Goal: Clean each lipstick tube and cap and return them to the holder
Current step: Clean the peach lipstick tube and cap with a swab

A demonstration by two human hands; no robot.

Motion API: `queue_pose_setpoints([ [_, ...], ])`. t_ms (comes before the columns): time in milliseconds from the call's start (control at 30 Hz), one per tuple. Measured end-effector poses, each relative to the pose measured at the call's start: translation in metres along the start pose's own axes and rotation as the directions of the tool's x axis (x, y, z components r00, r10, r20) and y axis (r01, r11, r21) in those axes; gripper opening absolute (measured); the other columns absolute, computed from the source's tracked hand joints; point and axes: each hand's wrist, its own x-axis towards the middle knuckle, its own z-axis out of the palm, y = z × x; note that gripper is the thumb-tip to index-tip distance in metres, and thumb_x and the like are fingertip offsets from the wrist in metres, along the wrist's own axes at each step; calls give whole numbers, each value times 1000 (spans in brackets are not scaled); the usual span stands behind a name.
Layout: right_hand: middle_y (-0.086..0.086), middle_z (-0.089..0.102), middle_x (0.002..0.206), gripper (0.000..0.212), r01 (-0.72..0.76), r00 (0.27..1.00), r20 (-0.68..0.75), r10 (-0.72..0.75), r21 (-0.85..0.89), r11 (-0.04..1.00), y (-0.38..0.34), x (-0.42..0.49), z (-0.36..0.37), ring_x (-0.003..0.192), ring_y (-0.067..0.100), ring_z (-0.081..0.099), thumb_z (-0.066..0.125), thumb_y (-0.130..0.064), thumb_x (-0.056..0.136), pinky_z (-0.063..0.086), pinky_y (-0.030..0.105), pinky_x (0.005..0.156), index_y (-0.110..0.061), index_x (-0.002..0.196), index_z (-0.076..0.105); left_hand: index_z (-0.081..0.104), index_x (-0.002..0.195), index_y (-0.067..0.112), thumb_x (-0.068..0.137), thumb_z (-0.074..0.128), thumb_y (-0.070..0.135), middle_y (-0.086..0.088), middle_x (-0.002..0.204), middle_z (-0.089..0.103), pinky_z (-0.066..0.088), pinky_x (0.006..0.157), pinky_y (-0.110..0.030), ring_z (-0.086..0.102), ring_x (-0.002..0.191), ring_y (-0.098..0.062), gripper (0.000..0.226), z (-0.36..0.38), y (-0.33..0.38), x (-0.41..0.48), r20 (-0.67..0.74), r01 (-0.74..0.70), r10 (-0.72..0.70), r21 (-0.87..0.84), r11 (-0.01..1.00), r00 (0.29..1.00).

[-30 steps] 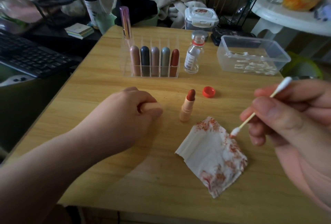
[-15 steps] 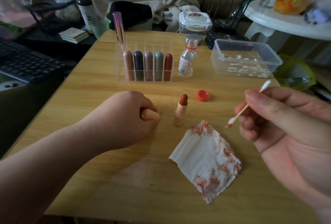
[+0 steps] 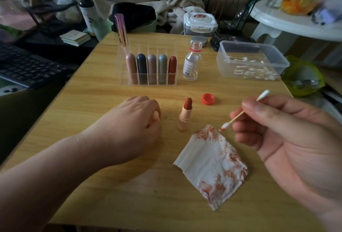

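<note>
An uncapped peach lipstick tube [image 3: 185, 117] with a dark red bullet stands upright on the wooden table [image 3: 96, 91]. Just left of it, my left hand [image 3: 135, 128] rests on the table with fingers curled round a peach cap [image 3: 157, 115], which is mostly hidden. My right hand [image 3: 281, 139] pinches a cotton swab [image 3: 240, 114]; its red-stained lower tip hovers above the corner of a lipstick-smeared white tissue [image 3: 212, 163]. The clear acrylic holder [image 3: 127, 81] at the back carries several capped lipsticks and one tall pink tube [image 3: 121, 29].
A small open glass bottle [image 3: 191, 63] stands right of the holder, its red cap [image 3: 208, 99] lying nearer me. A clear plastic box of cotton swabs [image 3: 251, 61] sits at the back right. A keyboard [image 3: 24, 66] lies off the table's left edge.
My right hand lifted the swab slightly off the tissue and drew closer to me. My left hand stayed in place around the cap. The view shifted a little.
</note>
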Motion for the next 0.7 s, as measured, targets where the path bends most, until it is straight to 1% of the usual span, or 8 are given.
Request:
queue_pose_setpoints([
  [200,21,71,73,12,-67,998,0,68,56,996,2,4,-2,59,25,70,73,-13,57,56,25,51,-6,66,75,47,109,32,101,29,42,15,105,53,40,93,-25,47,103,-4,22,7,4,0,5,-23,23,63,998,1000],
  [300,17,70,69,11,-101,995,-15,102,50,994,1,4,-3,58,22,69,74,-14,58,56,27,51,-7,65,75,45,111,35,97,34,48,17,109,51,36,91,-22,45,107,-4,21,5,4,0,12,-7,6,59,998,1000],
  [333,16,70,68,10,-113,993,-19,114,45,993,1,4,-4,57,21,68,74,-15,58,56,27,51,-7,64,75,44,112,37,94,37,53,18,111,50,35,91,-22,43,108,-4,26,5,4,0,14,6,-7,63,998,1000],
  [400,14,69,66,10,-128,991,-24,129,42,991,1,4,-5,56,20,67,74,-15,58,56,28,51,-7,64,75,44,118,39,83,38,70,18,117,44,32,94,-25,37,113,-5,47,5,2,0,-5,24,-23,98,995,1000],
  [467,13,69,66,9,-131,991,-18,132,48,990,1,4,-5,57,19,67,74,-15,59,55,28,51,-7,64,75,43,125,42,72,34,87,20,126,37,27,102,-30,29,122,-5,71,4,4,-1,-81,14,-4,122,992,997],
  [500,12,69,66,8,-131,991,-16,132,50,990,0,3,-5,57,19,67,74,-15,60,55,28,51,-8,64,75,43,128,43,68,33,91,21,130,35,24,106,-32,25,127,-5,78,2,7,-1,-110,10,3,113,994,994],
  [600,9,68,64,6,-127,992,-14,128,53,990,0,3,-3,56,16,66,73,-15,60,53,26,50,-10,62,75,48,132,46,62,36,94,25,136,34,14,114,-36,20,132,-4,85,1,19,3,-122,10,-1,72,997,993],
  [700,9,68,64,5,-134,991,-8,135,50,990,0,3,0,56,15,65,71,-14,62,52,26,48,-10,61,75,55,129,47,63,43,91,27,133,38,9,115,-38,21,131,-4,80,4,26,10,-97,10,-3,66,998,995],
])
